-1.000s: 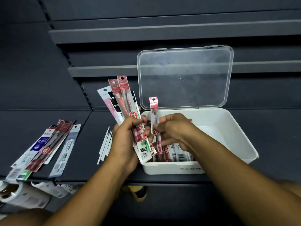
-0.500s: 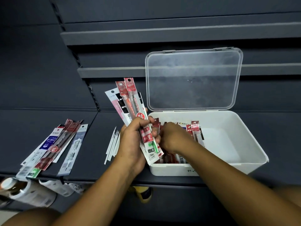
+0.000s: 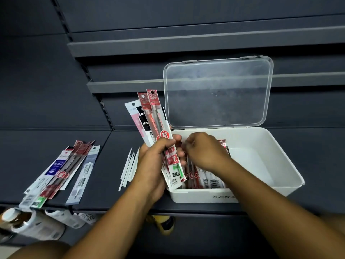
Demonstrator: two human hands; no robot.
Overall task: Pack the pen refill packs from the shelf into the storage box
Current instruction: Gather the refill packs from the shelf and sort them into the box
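Note:
My left hand (image 3: 153, 165) grips a fanned bundle of pen refill packs (image 3: 155, 116), mostly red with white ones behind, held upright at the left edge of the white storage box (image 3: 280, 157). My right hand (image 3: 205, 152) hovers over the box's left side. Its curled fingertips meet the bundle's right edge and pinch a red pack there. Several packs (image 3: 205, 179) lie inside the box along its near-left part, and the right half shows bare white floor. The clear lid (image 3: 218, 94) stands open against the shelf back.
More refill packs (image 3: 61, 171) lie in a heap on the dark shelf at the left. Loose white refill tubes (image 3: 128, 165) lie between that heap and my left hand. Bottles (image 3: 28, 223) and a yellow item (image 3: 164, 223) sit on the level below.
My right hand lowered a single red pack into the box, let it go, and came back up to the bundle. My left hand kept its grip on the bundle.

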